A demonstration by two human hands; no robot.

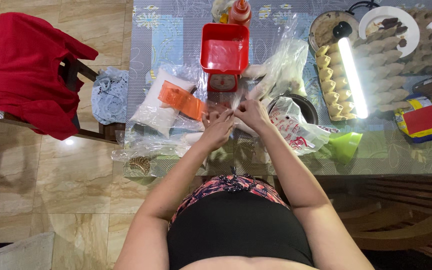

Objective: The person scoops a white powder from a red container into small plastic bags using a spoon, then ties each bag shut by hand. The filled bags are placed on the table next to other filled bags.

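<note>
Both hands pinching a small clear bag

Left hand [217,121] and right hand [250,113] grip the bag [232,102] narrowly between fingertips, just below the red scale [224,55]; best kept taut, clear of the orange packet [182,100] at left.

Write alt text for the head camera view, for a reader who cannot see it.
Seen from above, a person's left hand and right hand pinch a small clear plastic bag together over a cluttered table. A red kitchen scale stands just beyond the hands, a green funnel lies to the right, and a red cloth drapes a chair at left.
</note>
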